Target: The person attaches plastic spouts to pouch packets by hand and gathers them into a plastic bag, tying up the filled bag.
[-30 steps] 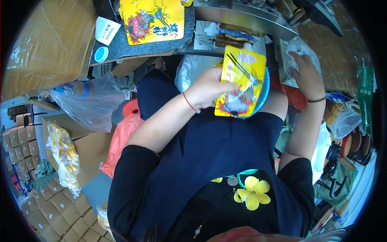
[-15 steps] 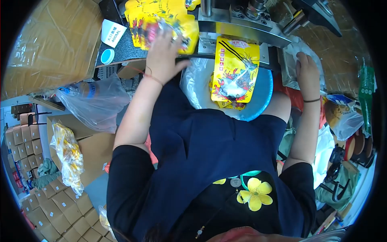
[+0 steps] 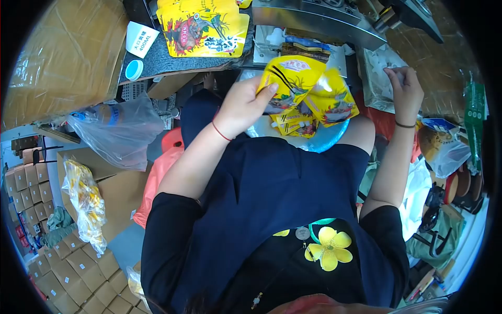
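My left hand pinches a yellow printed pouch in front of the metal machine. Touching or just behind it, a second yellow pouch hangs tilted over the blue basin, partly blurred. More yellow pouches lie inside the basin between my knees. My right hand is at the clear plastic-lined box, thumb and fingertips close together; whether something small is between them cannot be made out. A stack of yellow pouches rests on the grey bench mat at the upper left.
A white paper cup and a blue-white lid stand left of the stack. Cardboard boxes flank the bench. A clear plastic bag hangs at the left, and a red bag sits by my left leg.
My left hand moved from the stack to above the basin with a pouch. The pouch that was at the machine has dropped away, tilted to the right. The machine's bar has shifted, exposing the part below.
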Action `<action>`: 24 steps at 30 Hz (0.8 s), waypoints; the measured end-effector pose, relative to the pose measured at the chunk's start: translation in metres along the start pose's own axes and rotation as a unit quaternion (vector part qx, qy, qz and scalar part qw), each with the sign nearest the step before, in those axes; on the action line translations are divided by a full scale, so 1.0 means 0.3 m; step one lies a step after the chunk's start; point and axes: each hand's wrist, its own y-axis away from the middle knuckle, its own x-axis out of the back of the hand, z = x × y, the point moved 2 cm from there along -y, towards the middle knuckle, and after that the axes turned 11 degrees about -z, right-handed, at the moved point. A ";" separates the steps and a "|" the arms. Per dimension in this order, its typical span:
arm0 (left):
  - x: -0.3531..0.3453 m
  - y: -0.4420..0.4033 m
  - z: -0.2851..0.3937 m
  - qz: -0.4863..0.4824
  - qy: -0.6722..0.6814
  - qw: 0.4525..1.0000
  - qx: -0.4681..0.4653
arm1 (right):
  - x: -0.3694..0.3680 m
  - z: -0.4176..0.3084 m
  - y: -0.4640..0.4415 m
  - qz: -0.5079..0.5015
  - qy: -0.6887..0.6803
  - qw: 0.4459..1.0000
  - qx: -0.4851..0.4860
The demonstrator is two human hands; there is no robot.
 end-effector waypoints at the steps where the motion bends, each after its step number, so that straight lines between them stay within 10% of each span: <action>1: -0.048 -0.008 -0.026 0.010 0.142 0.990 -0.021 | -0.014 0.026 -0.003 -0.003 -0.015 1.000 0.010; 3: -0.085 0.000 0.030 -0.019 0.268 0.960 0.073 | -0.013 0.032 0.001 0.012 -0.033 0.999 0.040; 5: -0.084 -0.005 0.030 -0.059 0.083 0.993 0.067 | -0.009 0.015 0.011 0.048 -0.041 0.995 0.080; 11: -0.173 -0.017 0.015 -0.092 0.033 0.993 0.063 | -0.026 -0.295 0.095 -0.166 -0.441 0.874 0.119; 20: -0.250 0.013 0.067 -0.240 0.325 0.904 0.144 | 0.020 -0.333 0.049 -0.342 -0.308 0.847 0.266; 24: -0.257 -0.003 0.052 -0.262 0.369 0.881 0.138 | 0.047 -0.265 0.037 -0.279 -0.336 0.883 0.173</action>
